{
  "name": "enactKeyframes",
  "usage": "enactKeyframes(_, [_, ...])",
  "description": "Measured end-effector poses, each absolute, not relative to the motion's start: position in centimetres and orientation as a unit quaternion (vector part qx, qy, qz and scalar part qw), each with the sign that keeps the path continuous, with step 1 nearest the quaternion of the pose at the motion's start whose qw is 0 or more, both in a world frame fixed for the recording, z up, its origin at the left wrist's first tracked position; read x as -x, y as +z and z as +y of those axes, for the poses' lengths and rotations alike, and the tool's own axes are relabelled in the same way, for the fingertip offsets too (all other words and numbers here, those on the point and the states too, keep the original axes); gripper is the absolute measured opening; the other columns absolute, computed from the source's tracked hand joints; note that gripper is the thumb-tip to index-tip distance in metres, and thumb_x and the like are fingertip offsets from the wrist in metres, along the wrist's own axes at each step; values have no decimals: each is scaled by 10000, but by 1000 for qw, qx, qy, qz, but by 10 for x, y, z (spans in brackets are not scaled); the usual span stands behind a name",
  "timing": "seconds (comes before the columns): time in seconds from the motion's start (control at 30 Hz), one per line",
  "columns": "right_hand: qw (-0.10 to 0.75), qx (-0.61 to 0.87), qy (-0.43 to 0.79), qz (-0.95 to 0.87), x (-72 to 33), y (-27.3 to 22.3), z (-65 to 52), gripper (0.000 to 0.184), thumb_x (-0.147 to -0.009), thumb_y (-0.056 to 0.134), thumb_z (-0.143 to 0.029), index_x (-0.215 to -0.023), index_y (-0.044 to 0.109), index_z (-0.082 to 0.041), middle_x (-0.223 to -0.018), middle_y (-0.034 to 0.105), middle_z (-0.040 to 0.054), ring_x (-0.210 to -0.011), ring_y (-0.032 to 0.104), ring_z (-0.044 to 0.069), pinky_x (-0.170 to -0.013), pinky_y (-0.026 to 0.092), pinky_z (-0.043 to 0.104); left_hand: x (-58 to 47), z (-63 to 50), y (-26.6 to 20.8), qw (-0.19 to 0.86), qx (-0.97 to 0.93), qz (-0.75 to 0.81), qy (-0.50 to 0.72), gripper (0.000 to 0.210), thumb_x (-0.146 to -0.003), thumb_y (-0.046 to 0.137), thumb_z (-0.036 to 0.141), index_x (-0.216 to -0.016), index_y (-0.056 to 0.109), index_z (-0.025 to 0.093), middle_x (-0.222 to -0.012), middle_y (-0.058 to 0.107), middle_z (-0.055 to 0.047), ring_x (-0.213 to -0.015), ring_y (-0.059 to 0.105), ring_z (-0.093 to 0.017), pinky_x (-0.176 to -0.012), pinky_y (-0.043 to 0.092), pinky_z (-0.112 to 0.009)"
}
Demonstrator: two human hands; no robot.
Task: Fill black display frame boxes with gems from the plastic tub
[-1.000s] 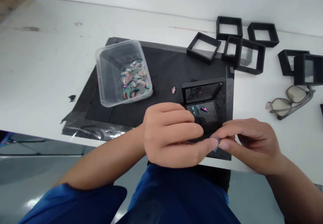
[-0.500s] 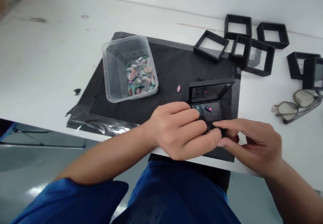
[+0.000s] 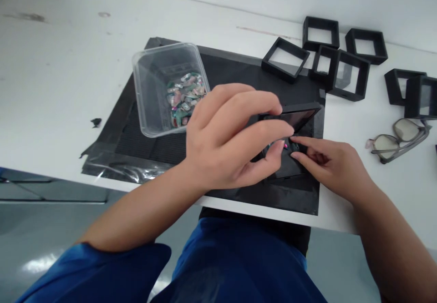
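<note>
My left hand (image 3: pixel 232 139) hovers over the open black display case (image 3: pixel 287 172), fingers curved and apart, holding nothing visible. It covers much of the case and overlaps the right edge of the clear plastic tub (image 3: pixel 150 107). My right hand (image 3: pixel 331 164) rests at the case's right side. Its thumb and forefinger are round a small dark, glossy press-on nail (image 3: pixel 295 146) on the case's inner surface. Beside it a nail with a bright pink spot (image 3: pixel 286 145) shows between the hands. The raised lid (image 3: pixel 302 114) tilts back. Small colourful nail-like pieces (image 3: pixel 184 96) lie heaped in the tub.
A black mat (image 3: pixel 232 71) lies under the tub and case on the white table (image 3: pixel 68 80). Several black frames, including a tilted one (image 3: pixel 286 59), stand at the back right. Eyeglasses (image 3: pixel 387 148) lie at the right. A black scrap (image 3: pixel 96 122) is at the left.
My left hand has lifted up and away from my right hand, and its fingers have spread. The right hand has moved up and in over the case. The pink piece on the mat is now hidden.
</note>
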State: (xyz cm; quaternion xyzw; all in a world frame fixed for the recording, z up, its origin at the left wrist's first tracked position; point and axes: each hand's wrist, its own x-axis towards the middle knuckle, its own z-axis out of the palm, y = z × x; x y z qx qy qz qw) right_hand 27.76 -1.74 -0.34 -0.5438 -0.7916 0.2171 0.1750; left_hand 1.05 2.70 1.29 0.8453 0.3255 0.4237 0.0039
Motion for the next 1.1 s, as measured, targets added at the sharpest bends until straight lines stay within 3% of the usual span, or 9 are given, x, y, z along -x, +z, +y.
enactKeyframes(0.1, [165, 545, 220, -792, -277, -5, -18, 363, -968, 681, -449, -1283, 766, -289, -631, 545, -59, -541, 476, 108, -540, 389, 265, -19, 21, 14, -97, -839, 296, 447, 186, -960, 574, 281, -1125, 655, 257, -1170, 720, -29, -1069, 691, -238, -924, 567, -439])
enactKeyframes(0.23, [180, 563, 252, -766, -283, -5, -19, 392, -959, 698, -478, -1301, 744, -292, -656, 530, -67, -563, 475, 104, -565, 426, 264, -19, 17, 17, -45, -861, 360, 357, 255, -999, 520, 322, -1200, 655, 244, -1248, 716, -55, -1209, 661, -268, -1025, 539, -466])
enactKeyframes(0.4, [206, 555, 244, -768, -282, -7, -18, 276, -973, 682, -456, -1153, 800, -285, -637, 558, -62, -554, 479, 99, -559, 410, 263, -19, 15, 20, -7, -868, 380, 319, 319, -990, 521, 330, -1285, 603, 239, -1313, 707, -80, -1253, 662, -288, -1063, 536, -485])
enactKeyframes(0.57, [215, 544, 224, -780, -276, -10, -16, 254, -981, 667, -417, -1116, 816, -262, -657, 633, -44, -558, 520, 101, -561, 407, 263, -14, 18, 32, -27, -848, 351, 397, 478, -958, 553, 315, -1419, 441, 259, -1533, 549, -96, -1400, 561, -308, -1103, 521, -473])
enactKeyframes(0.7, [212, 529, 216, -793, -278, -11, -17, 231, -978, 684, -408, -1108, 817, -270, -637, 605, -58, -552, 513, 92, -558, 411, 252, 7, 30, 48, -54, -836, 355, 415, 392, -941, 570, 396, -1297, 539, 236, -1414, 625, -47, -1233, 661, -251, -835, 581, -358])
enactKeyframes(0.83, [230, 515, 219, -796, -283, -10, -18, 224, -964, 719, -406, -1123, 799, -270, -629, 534, -73, -542, 476, 81, -554, 421, 238, 37, 41, 62, -57, -781, 439, 440, 222, -1010, 526, 343, -1147, 653, 224, -1187, 700, 28, -1153, 668, -180, -869, 565, -335])
enactKeyframes(0.97, [246, 508, 198, -802, -287, -9, -19, 178, -948, 746, -385, -1083, 797, -279, -628, 547, -74, -535, 475, 77, -543, 422, 233, 67, 51, 80, 98, -800, 523, 277, 206, -987, 597, 343, -1041, 717, 183, -1029, 735, 9, -939, 664, -132, -849, 523, -287])
enactKeyframes(1.1, [237, 501, 183, -812, -288, -9, -19, 162, -949, 740, -381, -1055, 793, -271, -625, 567, -70, -524, 498, 79, -523, 433, 230, 85, 64, 83, 159, -820, 543, 90, 244, -929, 636, 346, -1123, 739, 239, -969, 755, 31, -847, 680, -154, -770, 484, -283])
